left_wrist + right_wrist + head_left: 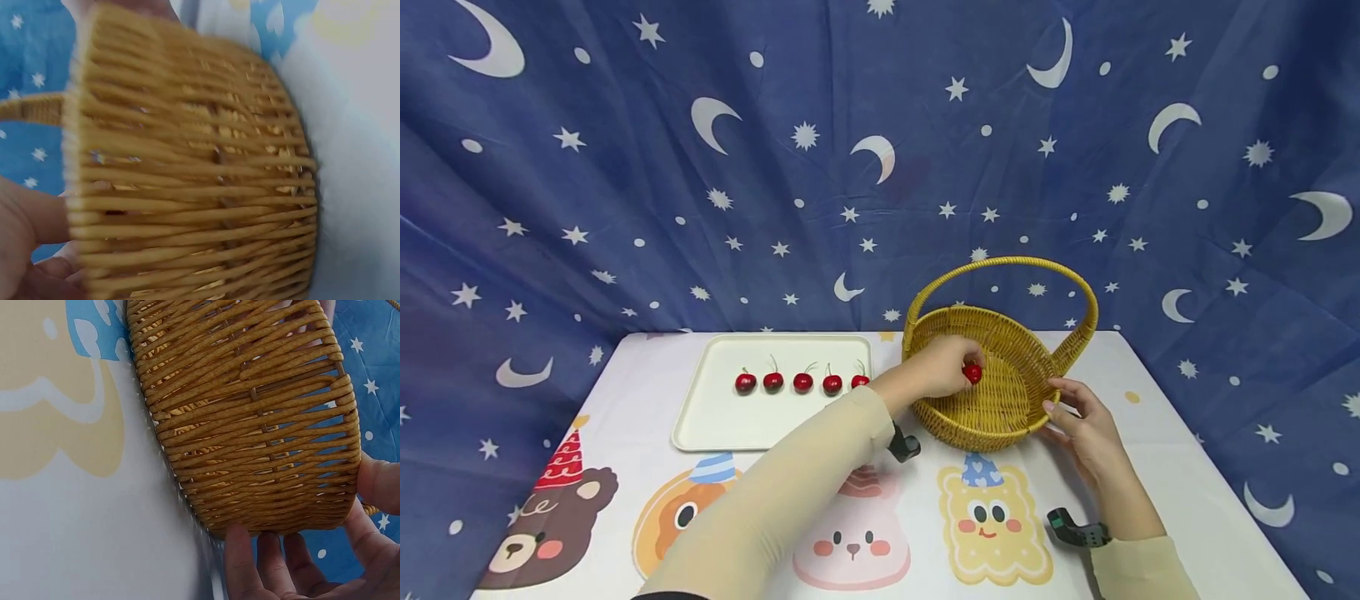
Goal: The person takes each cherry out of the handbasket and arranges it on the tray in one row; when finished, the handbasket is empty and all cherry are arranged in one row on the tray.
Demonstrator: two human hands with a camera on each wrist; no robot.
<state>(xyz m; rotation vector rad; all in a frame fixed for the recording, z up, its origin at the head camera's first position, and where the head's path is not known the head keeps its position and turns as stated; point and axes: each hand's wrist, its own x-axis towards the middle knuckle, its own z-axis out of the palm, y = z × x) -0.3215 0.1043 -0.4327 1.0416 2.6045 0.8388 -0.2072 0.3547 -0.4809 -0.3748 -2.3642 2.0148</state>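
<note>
A woven wicker basket [977, 429] with a tall hoop handle stands on the right half of the table. My left hand [945, 365] reaches over its near left rim and pinches a red cherry [972, 372] inside it, above the woven bottom. In the left wrist view the basket's side [200, 169] hides much of that hand. My right hand [1078, 417] holds the basket's right rim, thumb at the top and fingers against the outer wall, as the right wrist view shows with the fingers [240, 562] low on the wicker.
A cream tray [715, 417] lies left of the basket, with several stemmed cherries [802, 382] in a row; the left forearm partly covers its right side. The tablecloth [1150, 450] bears cartoon prints. A blue star-and-moon curtain [805, 217] hangs behind the table.
</note>
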